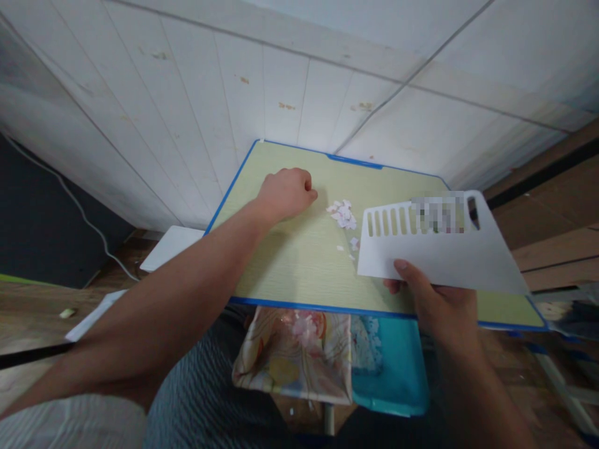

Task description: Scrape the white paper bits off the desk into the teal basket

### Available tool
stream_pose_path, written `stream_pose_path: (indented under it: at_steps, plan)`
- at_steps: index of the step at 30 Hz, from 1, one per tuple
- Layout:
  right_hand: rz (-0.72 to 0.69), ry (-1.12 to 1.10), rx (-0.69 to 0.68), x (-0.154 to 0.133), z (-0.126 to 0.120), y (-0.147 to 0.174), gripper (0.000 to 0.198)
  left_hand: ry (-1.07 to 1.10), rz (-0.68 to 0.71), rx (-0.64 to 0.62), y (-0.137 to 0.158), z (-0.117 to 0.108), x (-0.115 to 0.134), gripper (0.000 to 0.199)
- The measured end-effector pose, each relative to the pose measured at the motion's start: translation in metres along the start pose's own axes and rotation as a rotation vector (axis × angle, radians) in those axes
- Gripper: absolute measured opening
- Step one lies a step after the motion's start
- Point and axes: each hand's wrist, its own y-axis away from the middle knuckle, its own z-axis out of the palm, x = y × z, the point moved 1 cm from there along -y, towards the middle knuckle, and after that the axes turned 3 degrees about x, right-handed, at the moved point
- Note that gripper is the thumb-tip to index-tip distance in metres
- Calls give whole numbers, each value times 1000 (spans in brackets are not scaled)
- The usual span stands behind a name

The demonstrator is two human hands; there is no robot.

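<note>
My left hand (289, 192) is closed with curled fingers just above the pale green tabletop (290, 268); whatever it may hold is hidden. Right of it lies a small heap of white paper scraps (344, 215), with a few loose bits nearer the front. My right hand (433, 302) grips the lower edge of a flat white board (388, 259), thumb on top and fingers beneath. The board has a row of slots and a larger hole at its far right corner. It is tilted above the table's right side, its left edge close to the scraps.
Below the table's blue front edge sit a patterned cloth-lined container (290, 368) with pale scraps and a turquoise tray (397, 368). A white panelled wall (281, 81) with a cable (397, 87) stands behind the table. A white flat object (175, 245) lies to the left.
</note>
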Motion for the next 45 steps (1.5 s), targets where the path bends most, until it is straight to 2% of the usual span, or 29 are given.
stream_pose_path:
  at_steps: [5,10,15,23,29,33,36,42,45]
  plan:
    - [-16,24,41,4,6,26,50,-32,-31,9,1,0,1,20]
    - [11,-6,-59,-4,14,44,50,-31,-56,15,0,0,0,20]
    - [4,-87,-137,-12,15,44,54,-49,-60,23,-1,2,-1,20]
    - [62,-93,-86,-13,15,45,47,-56,-56,29,0,3,1,19]
    - [58,-57,-163,-9,12,47,48,-69,-55,30,0,3,2,21]
    - [15,-58,-246,-4,4,37,48,-73,-51,30,1,2,2,24]
    - [3,-42,-176,1,1,25,47,-74,-50,32,0,3,2,25]
    - [64,-80,81,15,11,-12,33,-58,-51,46,-1,3,0,22]
    - [61,-70,59,15,18,-28,34,-76,-44,36,0,1,1,23]
